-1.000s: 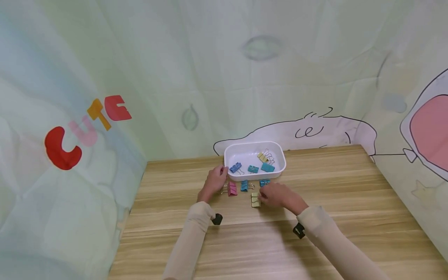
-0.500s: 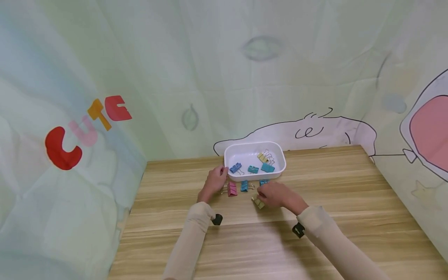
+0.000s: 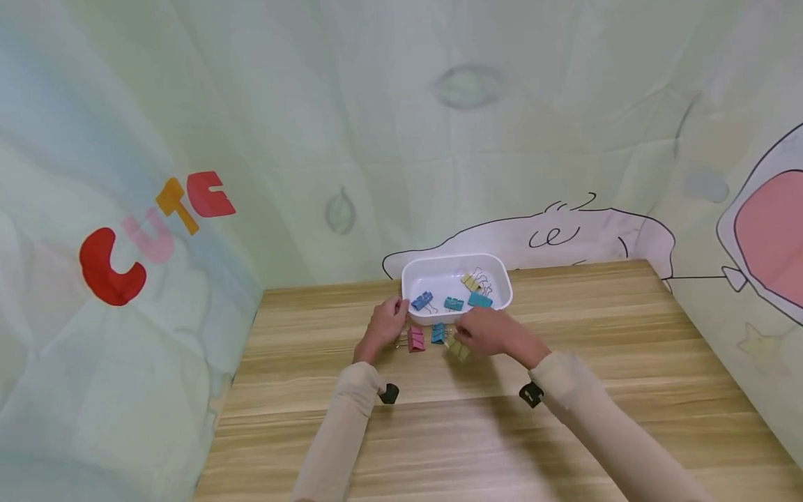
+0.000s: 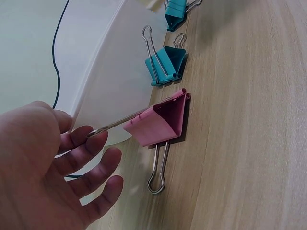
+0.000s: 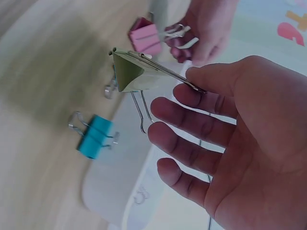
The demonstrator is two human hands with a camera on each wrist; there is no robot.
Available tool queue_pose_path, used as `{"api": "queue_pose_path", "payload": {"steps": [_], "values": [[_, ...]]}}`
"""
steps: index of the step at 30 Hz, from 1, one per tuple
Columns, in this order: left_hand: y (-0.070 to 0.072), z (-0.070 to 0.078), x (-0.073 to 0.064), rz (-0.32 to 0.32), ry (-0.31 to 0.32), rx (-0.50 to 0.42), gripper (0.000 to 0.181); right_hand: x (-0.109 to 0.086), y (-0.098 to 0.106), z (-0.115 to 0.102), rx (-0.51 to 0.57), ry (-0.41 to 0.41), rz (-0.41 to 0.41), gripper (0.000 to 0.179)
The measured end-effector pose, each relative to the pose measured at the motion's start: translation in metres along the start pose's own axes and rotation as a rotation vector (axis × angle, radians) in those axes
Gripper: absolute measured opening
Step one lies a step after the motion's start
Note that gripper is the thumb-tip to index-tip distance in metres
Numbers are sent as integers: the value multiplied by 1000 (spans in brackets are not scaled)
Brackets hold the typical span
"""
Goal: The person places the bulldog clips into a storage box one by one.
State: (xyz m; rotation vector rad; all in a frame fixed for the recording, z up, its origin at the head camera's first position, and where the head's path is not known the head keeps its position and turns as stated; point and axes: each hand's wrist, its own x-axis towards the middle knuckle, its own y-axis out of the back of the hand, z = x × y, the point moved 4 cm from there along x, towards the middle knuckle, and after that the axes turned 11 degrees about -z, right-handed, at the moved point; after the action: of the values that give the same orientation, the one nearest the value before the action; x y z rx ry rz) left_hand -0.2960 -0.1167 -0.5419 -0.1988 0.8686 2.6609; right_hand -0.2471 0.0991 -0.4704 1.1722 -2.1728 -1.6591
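In the head view my right hand [image 3: 489,331] pinches a pale yellow binder clip [image 3: 459,348] by a wire handle. The right wrist view shows that clip [image 5: 129,72] tilted, thumb and index finger at the handle's end, other fingers apart from it. My left hand [image 3: 387,322] grips the front left corner of a white tray [image 3: 426,318], thumb at its rim. A pink binder clip [image 4: 156,124] lies below this hand, its upper handle overlapping the fingertips in the left wrist view. Beside it sits a blue binder clip [image 3: 438,333]. Another blue clip [image 5: 96,136] is hidden from the head view.
Inside the tray lie a dark blue clip [image 3: 423,300], two teal clips, one of them a wider clip [image 3: 480,300], and a yellow clip [image 3: 472,282]. The wooden table [image 3: 596,328] ends at a printed curtain [image 3: 351,139] behind the tray.
The right hand has taken up the yellow clip, turned it, and moved slightly left and toward the tray. The left hand and tray stay in place.
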Motion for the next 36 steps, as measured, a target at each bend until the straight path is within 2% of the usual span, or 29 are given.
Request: {"api": "queue_pose_path", "payload": {"steps": [14, 19, 26, 36], "values": [[1, 0, -3, -1, -5, 10, 34, 18, 52, -3, -52, -33, 18, 29], [0, 1, -2, 2, -13, 21, 33, 26, 65, -4, -58, -59, 16, 22], [3, 0, 3, 27, -49, 61, 30, 35, 80, -8, -107, -72, 6, 22], [2, 0, 2, 37, -53, 71, 29, 44, 103, -16, -176, -80, -17, 17]]}}
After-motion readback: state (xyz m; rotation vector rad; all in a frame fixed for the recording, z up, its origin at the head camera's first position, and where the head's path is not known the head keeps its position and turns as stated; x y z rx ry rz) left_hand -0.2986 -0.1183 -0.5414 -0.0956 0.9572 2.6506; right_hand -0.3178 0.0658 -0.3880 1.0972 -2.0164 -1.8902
